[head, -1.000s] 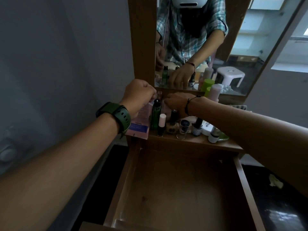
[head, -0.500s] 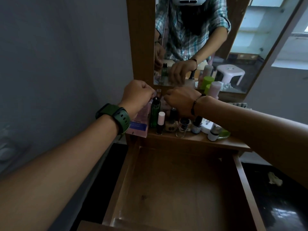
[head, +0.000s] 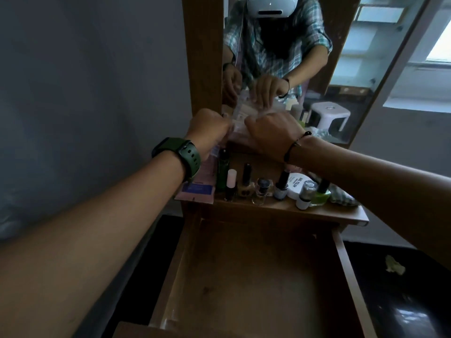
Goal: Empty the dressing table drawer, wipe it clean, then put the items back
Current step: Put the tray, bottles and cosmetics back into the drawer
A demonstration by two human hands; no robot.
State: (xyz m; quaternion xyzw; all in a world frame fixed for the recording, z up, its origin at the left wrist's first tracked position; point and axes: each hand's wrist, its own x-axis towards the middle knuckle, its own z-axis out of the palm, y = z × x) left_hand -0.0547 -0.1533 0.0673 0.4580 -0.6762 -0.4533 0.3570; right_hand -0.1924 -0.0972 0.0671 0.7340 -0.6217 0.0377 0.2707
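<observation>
The drawer [head: 256, 276] is pulled fully out below the tabletop [head: 280, 212], its bare wooden bottom showing with nothing lying in it. Above the tabletop stands the mirror [head: 341, 69] in its wooden frame, reflecting the person in a plaid shirt and a white stool. Both hands are raised close together in front of the mirror: the left hand [head: 207, 131], with a green watch [head: 181, 156] on its wrist, and the right hand [head: 273, 134], with a thin dark bracelet, each curl their fingers onto a clear plastic packet [head: 238, 123] held between them above the back of the tabletop. Along the front of the tabletop stand the emptied items in a row: a pink and blue box [head: 199, 189] at the left edge, a tall green bottle [head: 222, 173], several small nail polish bottles [head: 246, 184], a white round jar [head: 296, 185], and a bright green bottle [head: 321, 195] beside a checked cloth [head: 343, 197].
</observation>
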